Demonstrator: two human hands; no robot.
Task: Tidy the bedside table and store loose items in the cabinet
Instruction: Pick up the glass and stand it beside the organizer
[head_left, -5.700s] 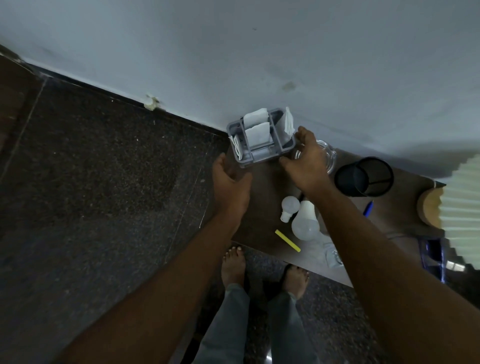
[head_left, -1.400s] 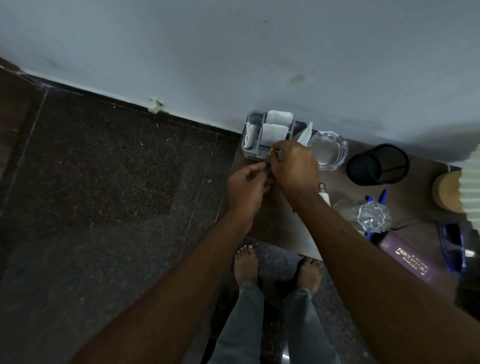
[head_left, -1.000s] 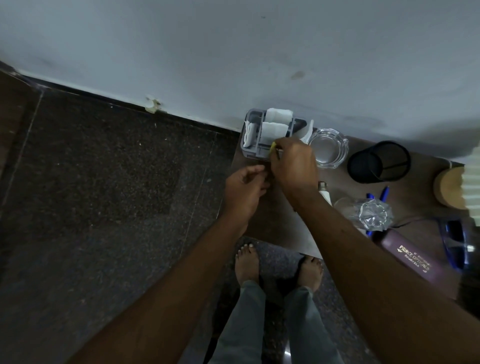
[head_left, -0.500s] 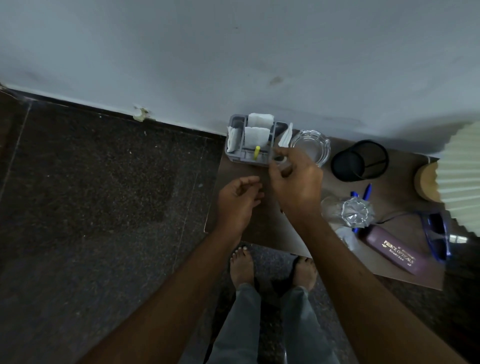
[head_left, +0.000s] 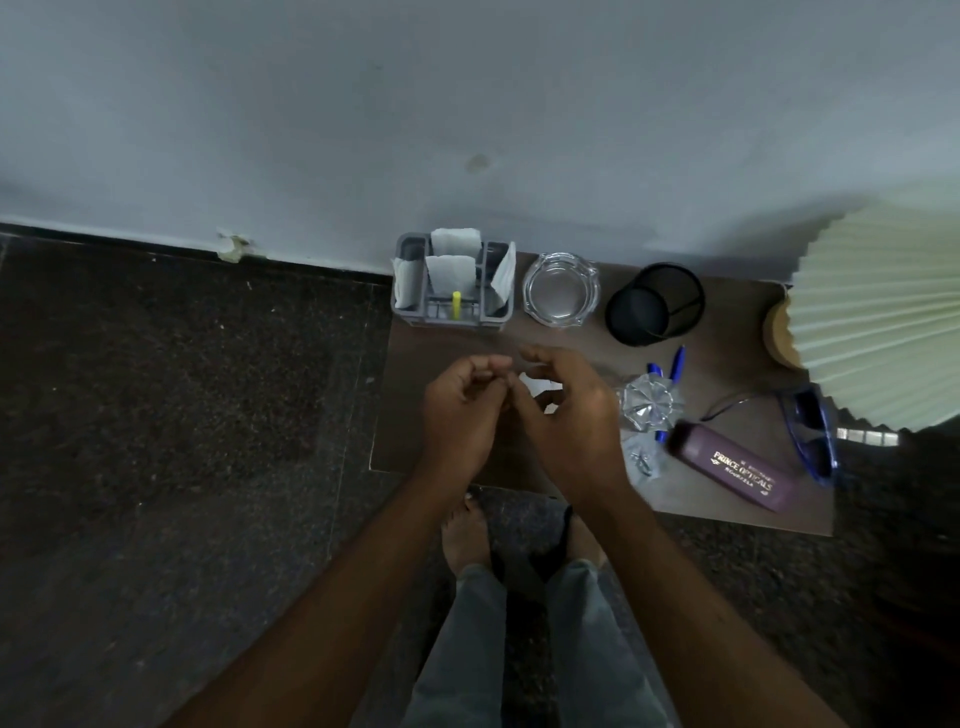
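While both hands hang close together over the front half of the bedside table (head_left: 447, 343), the loose items lie spread across its brown top. The left hand (head_left: 460, 415) has its fingers curled in toward the thumb, and the right hand (head_left: 571, 426) is loosely curled too, with the two sets of fingertips nearly meeting. I cannot tell whether either one pinches anything. A white object (head_left: 540, 387) shows in the gap beneath them, mostly hidden.

At the back left corner, against the wall (head_left: 467, 104), stands a grey organiser (head_left: 452, 318) with white paper (head_left: 451, 270) upright in its compartments and a short yellow stick (head_left: 456, 304) in a front slot. Just beside it to the right sits a clear glass ashtray (head_left: 561, 291), then a black mesh cup (head_left: 654, 312).

Near the right hand lies a crumpled clear wrapper (head_left: 649, 402) on top of blue pens (head_left: 677, 361), and in front of it a small clear bag (head_left: 641, 460) with metal bits inside. A purple case (head_left: 737, 470) printed "PRINCE OPTICALS" lies at a slant near the front edge, with blue glasses (head_left: 813, 431) beyond it. A pleated pale lampshade (head_left: 883, 312) overhangs the right end, above a round wooden base (head_left: 776, 327).

Dark speckled floor (head_left: 182, 415) lies to the left, and bare feet (head_left: 465, 535) stand at the table's front edge.
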